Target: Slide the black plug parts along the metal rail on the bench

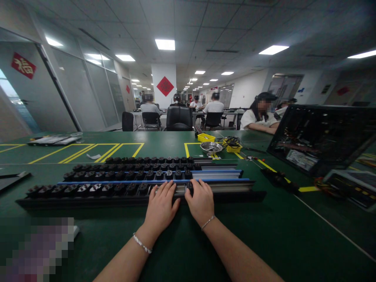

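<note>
Long black rails (88,202) on green table (117,243), lying left to right, bare ends pointing right. Four rows of black blocks (107,189), two blue strips (220,180). Left hand (161,205) on near rail, can't tell if gripping. Right hand (201,199) pinches one black block. Behind: two yellow bins (206,138).

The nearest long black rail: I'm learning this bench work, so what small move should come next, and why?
Probably slide the small black block at the right hand leftward along the silver channel: bare channel shows between it and the left hand, while similar black round-topped blocks line up on that hand's other side. What the left hand covers is hidden.
</note>
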A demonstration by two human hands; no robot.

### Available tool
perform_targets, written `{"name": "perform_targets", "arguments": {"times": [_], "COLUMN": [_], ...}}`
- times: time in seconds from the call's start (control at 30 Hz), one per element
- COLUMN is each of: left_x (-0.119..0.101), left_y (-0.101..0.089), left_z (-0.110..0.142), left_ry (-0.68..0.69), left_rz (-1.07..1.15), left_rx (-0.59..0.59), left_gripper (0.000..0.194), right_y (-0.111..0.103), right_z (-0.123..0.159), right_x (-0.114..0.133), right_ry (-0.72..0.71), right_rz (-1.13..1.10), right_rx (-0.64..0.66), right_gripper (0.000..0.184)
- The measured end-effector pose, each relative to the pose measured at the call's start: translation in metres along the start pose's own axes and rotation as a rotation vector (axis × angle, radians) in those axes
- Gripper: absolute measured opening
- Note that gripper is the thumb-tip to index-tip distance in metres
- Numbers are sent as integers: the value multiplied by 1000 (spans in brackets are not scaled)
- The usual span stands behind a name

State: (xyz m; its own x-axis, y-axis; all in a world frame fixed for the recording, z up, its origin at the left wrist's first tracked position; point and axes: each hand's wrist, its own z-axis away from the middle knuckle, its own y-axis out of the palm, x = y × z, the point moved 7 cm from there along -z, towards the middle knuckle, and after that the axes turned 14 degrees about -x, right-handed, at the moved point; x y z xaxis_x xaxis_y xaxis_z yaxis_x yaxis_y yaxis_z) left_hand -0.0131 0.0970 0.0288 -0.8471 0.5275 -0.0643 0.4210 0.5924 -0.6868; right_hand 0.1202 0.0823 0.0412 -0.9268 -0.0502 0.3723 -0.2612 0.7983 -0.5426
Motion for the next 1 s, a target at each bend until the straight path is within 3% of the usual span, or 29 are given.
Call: {"name": "perform_targets", "arguments": {"times": [1.0], "left_x": [0], "left_y": [1], "left_z": [1], "left_ry": [-4], "left_rz": [-13], "left_rx": [19], "left_gripper": [42], "right_y": [0], "right_z": [-2], "right_x": [-9], "right_ry": [21], "right_rz": [14], "right_rx": [42], "right_gripper": [30]}}
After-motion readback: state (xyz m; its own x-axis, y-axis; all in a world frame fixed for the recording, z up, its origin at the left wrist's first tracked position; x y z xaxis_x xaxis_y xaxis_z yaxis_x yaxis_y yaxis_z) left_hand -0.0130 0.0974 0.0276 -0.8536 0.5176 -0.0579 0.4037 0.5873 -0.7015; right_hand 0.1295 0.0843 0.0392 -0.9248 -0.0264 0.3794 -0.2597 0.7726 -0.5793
